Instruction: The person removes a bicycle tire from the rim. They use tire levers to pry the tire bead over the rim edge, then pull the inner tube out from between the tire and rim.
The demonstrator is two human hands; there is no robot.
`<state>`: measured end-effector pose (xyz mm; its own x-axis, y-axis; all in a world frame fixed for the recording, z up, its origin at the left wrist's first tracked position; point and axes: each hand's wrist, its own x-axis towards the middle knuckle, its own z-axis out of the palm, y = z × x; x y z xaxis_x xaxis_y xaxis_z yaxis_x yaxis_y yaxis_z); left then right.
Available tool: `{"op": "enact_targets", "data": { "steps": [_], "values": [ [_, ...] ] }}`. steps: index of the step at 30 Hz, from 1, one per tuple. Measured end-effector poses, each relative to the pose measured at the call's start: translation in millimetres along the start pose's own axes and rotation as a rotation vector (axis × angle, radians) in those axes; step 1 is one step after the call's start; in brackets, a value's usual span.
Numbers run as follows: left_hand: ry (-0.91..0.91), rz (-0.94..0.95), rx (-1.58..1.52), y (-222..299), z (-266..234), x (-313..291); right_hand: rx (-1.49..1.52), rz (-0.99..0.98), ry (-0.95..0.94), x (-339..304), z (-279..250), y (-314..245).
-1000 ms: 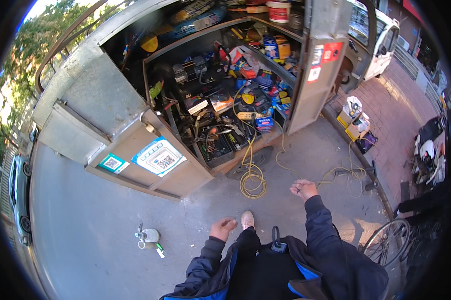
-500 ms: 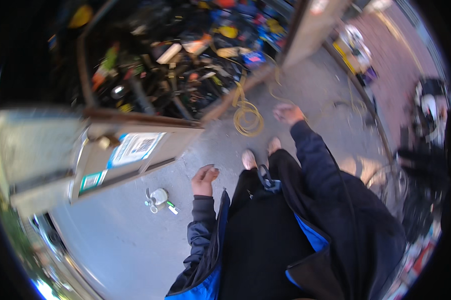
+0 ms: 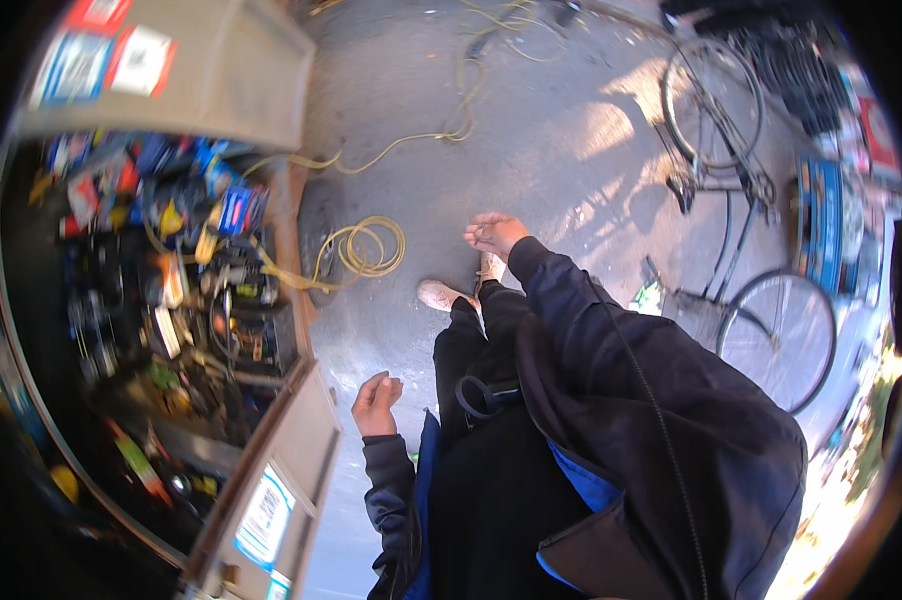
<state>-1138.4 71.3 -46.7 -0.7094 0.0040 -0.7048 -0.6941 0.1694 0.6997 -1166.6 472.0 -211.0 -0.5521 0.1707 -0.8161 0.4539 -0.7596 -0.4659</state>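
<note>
My left hand (image 3: 376, 402) hangs by my hip with its fingers loosely curled and nothing in it, close to the open door (image 3: 289, 470) of a metal cabinet. My right hand (image 3: 493, 233) is stretched forward over the grey pavement, fingers half bent, holding nothing that I can make out. It hovers above my light shoe (image 3: 441, 295). A coil of yellow cable (image 3: 363, 248) lies on the ground just left of that hand. I wear a dark jacket with blue lining.
The open cabinet (image 3: 171, 290) on the left is crammed with tools, boxes and wires. A bicycle (image 3: 736, 240) stands at the right, with blue crates (image 3: 823, 225) behind it. Yellow cable (image 3: 451, 110) trails away across the pavement.
The view has swung round to the right, so the cabinet now sits at the left and the bicycle has come into sight. Both hands stay empty; my right arm still reaches forward.
</note>
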Motion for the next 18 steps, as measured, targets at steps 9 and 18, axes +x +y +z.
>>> {"op": "enact_targets", "data": {
  "steps": [9,18],
  "values": [
    [-0.363,0.111,0.338,85.2,196.1,59.4,0.461,-0.274,0.342,-24.1,-198.0,-55.6],
    [-0.884,-0.031,0.825,86.4,407.1,105.2,0.823,-0.43,0.892,-63.2,-360.4,-16.9]
  ]
}}
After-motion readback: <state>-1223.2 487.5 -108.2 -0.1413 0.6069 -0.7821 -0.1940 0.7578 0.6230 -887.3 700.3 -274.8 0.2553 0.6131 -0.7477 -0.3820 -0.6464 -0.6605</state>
